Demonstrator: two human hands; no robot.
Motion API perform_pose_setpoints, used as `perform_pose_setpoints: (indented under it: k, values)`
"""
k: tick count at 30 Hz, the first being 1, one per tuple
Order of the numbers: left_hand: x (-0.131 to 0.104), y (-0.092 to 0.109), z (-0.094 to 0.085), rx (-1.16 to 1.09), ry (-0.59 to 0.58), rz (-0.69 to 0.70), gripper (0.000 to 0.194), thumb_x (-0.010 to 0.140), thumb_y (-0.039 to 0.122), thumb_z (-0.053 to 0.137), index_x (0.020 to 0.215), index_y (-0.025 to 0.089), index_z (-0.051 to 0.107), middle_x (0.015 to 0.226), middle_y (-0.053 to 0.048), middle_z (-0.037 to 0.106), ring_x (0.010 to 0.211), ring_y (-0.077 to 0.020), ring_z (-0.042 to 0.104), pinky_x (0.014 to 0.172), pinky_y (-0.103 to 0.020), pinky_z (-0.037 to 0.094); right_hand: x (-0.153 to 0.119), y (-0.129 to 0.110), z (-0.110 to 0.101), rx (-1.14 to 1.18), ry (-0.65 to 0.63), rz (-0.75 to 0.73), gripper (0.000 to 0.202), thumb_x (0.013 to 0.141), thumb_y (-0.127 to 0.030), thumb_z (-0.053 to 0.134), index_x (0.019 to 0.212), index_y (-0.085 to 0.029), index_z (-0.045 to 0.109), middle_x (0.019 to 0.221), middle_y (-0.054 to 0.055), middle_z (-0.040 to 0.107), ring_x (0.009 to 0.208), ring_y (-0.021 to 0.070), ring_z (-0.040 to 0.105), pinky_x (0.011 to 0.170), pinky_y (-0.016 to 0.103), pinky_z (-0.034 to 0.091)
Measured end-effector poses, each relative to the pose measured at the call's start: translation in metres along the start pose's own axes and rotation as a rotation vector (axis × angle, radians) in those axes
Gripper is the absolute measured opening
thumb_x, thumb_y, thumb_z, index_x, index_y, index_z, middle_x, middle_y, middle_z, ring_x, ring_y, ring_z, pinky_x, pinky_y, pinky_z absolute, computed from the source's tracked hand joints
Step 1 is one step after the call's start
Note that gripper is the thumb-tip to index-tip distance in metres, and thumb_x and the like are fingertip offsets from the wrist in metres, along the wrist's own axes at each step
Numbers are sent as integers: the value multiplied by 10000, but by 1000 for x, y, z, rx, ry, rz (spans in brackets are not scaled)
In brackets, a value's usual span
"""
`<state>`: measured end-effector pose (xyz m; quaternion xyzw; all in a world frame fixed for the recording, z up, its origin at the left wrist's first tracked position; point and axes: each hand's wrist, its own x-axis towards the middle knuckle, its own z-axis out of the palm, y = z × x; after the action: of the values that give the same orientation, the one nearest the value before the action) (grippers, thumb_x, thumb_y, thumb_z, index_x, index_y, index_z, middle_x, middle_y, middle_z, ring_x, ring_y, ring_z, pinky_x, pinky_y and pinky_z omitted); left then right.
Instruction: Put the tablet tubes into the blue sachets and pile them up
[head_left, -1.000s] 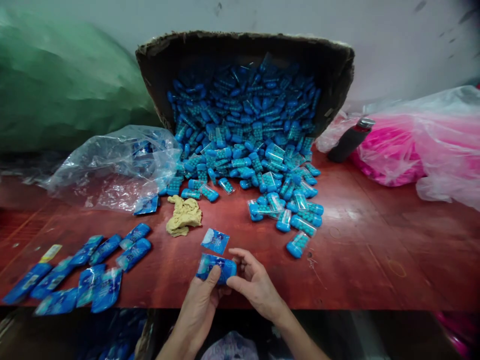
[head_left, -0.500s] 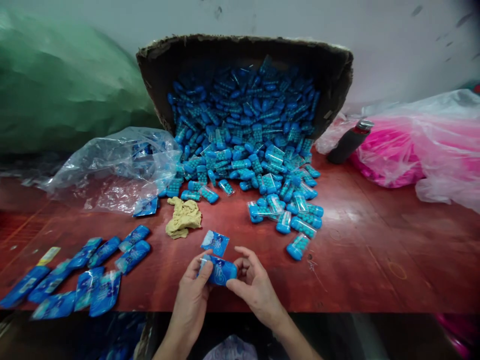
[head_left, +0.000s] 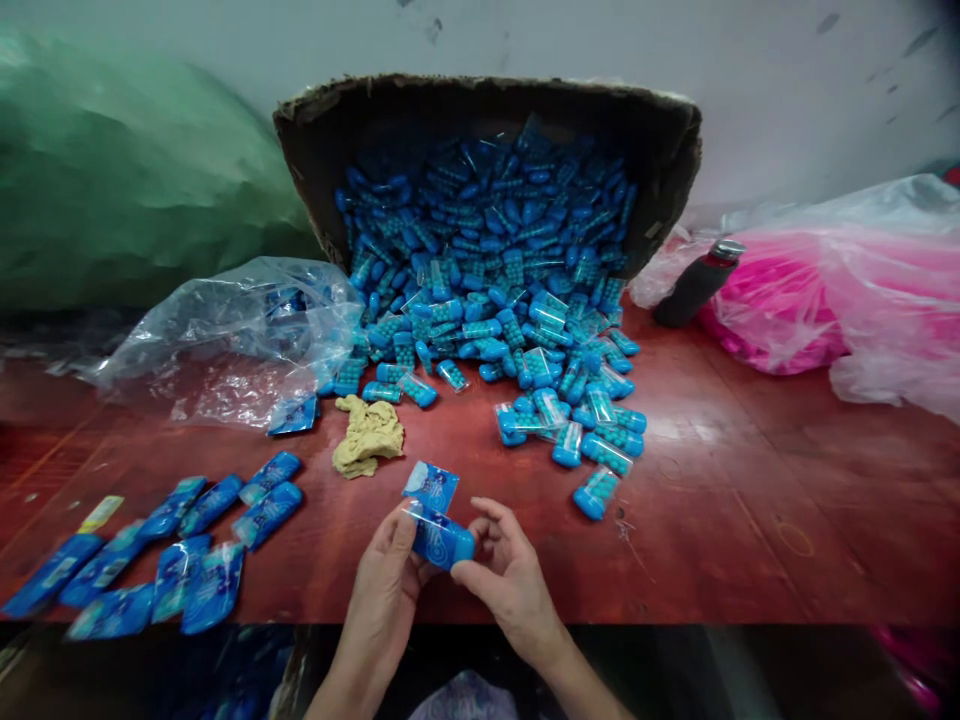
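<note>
Between my hands, just above the table's front edge, is a small blue pack (head_left: 444, 541) with a printed face and a clear plastic edge. My left hand (head_left: 388, 575) is closed on its left end, the thumb along the edge. My right hand (head_left: 511, 578) pinches its rounded right end between thumb and fingers; some fingertips are hidden behind it. Just beyond the pack a flat blue printed card (head_left: 436, 484) lies on the table. A crumpled lump of yellow putty-like material (head_left: 367, 436) sits to the left of the card.
An open box (head_left: 675, 180) on its side spills blue bead-filled packs (head_left: 510, 270) onto the red table (head_left: 735, 500). Several printed packs (head_left: 214, 587) lie at left, near a clear plastic bag (head_left: 225, 340). A dark bottle (head_left: 694, 288) leans by pink bagged goods (head_left: 780, 310) at right.
My left thumb has slid from the pack's printed face to its left edge, uncovering more of the face. The right hand keeps its hold almost unmoved.
</note>
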<state>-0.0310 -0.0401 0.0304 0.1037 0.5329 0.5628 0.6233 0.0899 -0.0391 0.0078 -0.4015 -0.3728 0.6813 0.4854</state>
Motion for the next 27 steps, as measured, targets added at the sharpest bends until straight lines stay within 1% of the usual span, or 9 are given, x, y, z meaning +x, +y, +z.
perform_pose_setpoints:
  k: [3, 5, 7, 11, 14, 18, 21, 23, 27]
  values:
    - [-2, -3, 1, -33, -52, -126, 177, 683, 329, 653, 707, 156, 625, 612, 5, 650, 553, -117, 575, 608, -256, 471, -3, 1, -3, -145, 2, -13, 530, 650, -144, 659, 1133, -272, 482, 830, -29, 507, 686, 116, 505, 640, 247, 428]
    - [-2, -1, 1, -6, -95, -180, 151, 700, 293, 643, 714, 143, 632, 606, -6, 648, 567, -121, 584, 606, -245, 465, -4, -2, -6, -244, -23, -11, 571, 634, -167, 698, 1153, -282, 491, 853, -24, 521, 718, 130, 509, 678, 261, 429]
    - [-2, 2, -2, 25, -172, -235, 136, 717, 270, 627, 704, 135, 638, 613, -25, 655, 582, -132, 595, 595, -242, 463, -5, -8, -10, -288, -61, -10, 624, 598, -164, 737, 1162, -296, 503, 856, -28, 527, 772, 146, 509, 750, 280, 418]
    - [0, 8, -9, -13, -284, -295, 105, 729, 247, 613, 748, 155, 661, 670, -29, 678, 590, -133, 603, 591, -251, 472, -2, -23, -12, -310, -135, 11, 704, 557, -135, 767, 1178, -335, 506, 866, -37, 517, 820, 155, 499, 811, 294, 403]
    - [2, 10, -11, -65, -338, -315, 146, 700, 252, 643, 812, 164, 676, 725, -36, 694, 635, -140, 624, 610, -242, 478, 0, -29, -10, -317, -216, 21, 783, 550, -167, 783, 1231, -362, 449, 975, -25, 509, 873, 166, 505, 822, 303, 416]
    - [3, 12, -11, -70, -408, -356, 181, 668, 246, 672, 830, 167, 684, 697, -52, 703, 681, -181, 651, 644, -269, 491, 1, -28, -8, -273, -302, -38, 832, 527, -229, 809, 1250, -373, 423, 1104, -6, 478, 1003, 195, 480, 864, 306, 403]
    - [3, 10, -10, -63, -410, -362, 175, 663, 238, 677, 822, 166, 687, 694, -59, 709, 692, -195, 658, 670, -288, 494, 3, -26, -10, -256, -345, -73, 765, 543, -244, 802, 1218, -369, 466, 1038, -11, 481, 957, 179, 488, 832, 284, 415]
    - [2, 7, -8, -62, -380, -350, 148, 656, 245, 685, 776, 157, 690, 693, -62, 712, 693, -194, 658, 679, -285, 494, 5, -27, -12, -277, -346, -83, 705, 552, -238, 796, 1184, -364, 508, 978, -21, 482, 912, 163, 491, 818, 273, 411]
    - [-6, -2, 0, -66, -296, -321, 160, 641, 278, 699, 735, 149, 688, 664, -51, 709, 696, -190, 657, 649, -263, 500, 8, -28, -16, -296, -351, -30, 611, 583, -223, 772, 1140, -352, 556, 909, -32, 475, 848, 145, 496, 760, 253, 416]
